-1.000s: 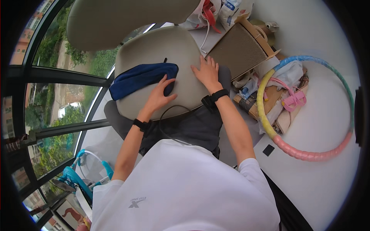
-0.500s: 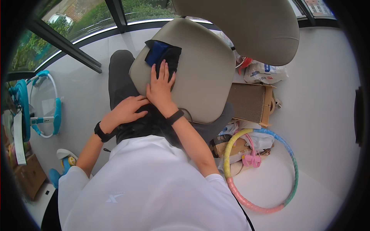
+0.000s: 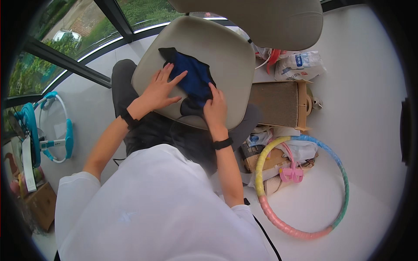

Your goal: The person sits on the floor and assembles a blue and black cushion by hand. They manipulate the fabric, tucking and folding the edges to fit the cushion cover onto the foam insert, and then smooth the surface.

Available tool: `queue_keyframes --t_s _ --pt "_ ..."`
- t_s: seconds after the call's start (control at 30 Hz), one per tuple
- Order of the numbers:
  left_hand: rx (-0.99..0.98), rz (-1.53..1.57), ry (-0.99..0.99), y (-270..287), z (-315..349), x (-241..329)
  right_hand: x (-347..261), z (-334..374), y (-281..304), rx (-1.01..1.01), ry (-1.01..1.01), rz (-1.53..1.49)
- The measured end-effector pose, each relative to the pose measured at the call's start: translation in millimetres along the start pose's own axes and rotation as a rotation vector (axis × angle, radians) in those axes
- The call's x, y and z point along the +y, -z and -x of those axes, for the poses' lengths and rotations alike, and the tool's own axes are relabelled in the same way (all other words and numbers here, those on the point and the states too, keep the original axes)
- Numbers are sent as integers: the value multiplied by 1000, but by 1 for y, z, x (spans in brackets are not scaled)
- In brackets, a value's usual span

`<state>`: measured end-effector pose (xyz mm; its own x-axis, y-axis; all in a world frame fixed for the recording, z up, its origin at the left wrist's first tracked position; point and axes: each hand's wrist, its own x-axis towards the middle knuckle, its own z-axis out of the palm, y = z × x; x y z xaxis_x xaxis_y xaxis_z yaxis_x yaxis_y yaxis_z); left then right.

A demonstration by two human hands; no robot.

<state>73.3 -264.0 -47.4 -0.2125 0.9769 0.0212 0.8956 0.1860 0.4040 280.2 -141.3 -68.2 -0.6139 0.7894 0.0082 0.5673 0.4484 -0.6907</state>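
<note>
A blue and black fabric piece, its exact kind unclear, lies spread out on the beige chair seat. Black edging runs along it, and a dark folded part rests at its near end. My left hand lies at its left side with fingers spread, the fingertips touching the cloth. At the right edge, my right hand has its fingers and thumb closed on the fabric. Dark bands circle both my wrists.
The chair's backrest rises beyond the seat. On the right are a cardboard box, a white plastic bag, a colourful hoop and a pink handled item. A teal and white frame stands left, near the windows.
The folded fabric has been opened out, showing more blue. My left hand moved up onto its left side; my right hand shifted right and down to its right edge.
</note>
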Motion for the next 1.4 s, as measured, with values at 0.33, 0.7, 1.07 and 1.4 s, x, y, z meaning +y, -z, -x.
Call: queue_keyframes --t_s 0.33,0.7,1.07,1.4 --pt "-185 49 -456 -70 -55 99 131 130 94 383 -551 -504" --pt "360 295 -232 22 -15 44 73 79 103 351 -375 -595" --pt "358 845 -20 113 -6 77 -116 9 40 32 195 -196" --pt "672 342 -137 205 35 49 -66 40 166 85 159 -599"
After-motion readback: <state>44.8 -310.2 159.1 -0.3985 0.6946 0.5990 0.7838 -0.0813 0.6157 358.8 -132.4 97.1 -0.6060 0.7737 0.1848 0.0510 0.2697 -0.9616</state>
